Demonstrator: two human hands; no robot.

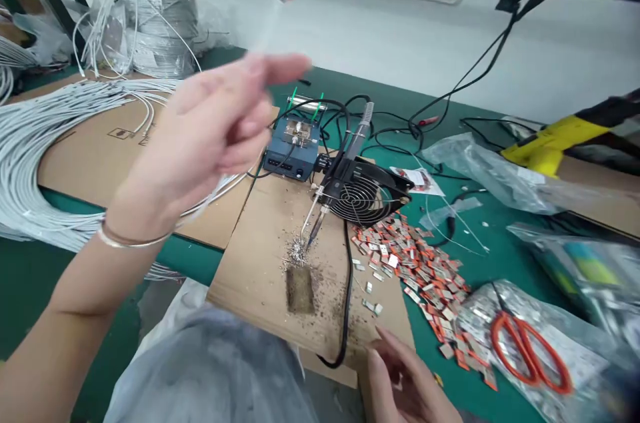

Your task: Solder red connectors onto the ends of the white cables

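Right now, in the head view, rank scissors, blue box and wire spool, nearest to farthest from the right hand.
1. Scissors, right of the right hand.
2. Blue box, ahead-left.
3. Wire spool, far back left.

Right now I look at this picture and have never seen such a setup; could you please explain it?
There is no robot here, only a person's two bare hands. The picture comes from a camera worn on the head, looking forward and down. The left hand is raised and blurred; I cannot tell whether it holds anything. The right hand, low near the cardboard, shows nothing held. Above the cardboard, next to a black fan, a pen-like tool points down, perhaps a soldering iron. To the right lie small orange-and-silver pieces and orange-handled scissors on a plastic bag; to the left, looped pale cables.
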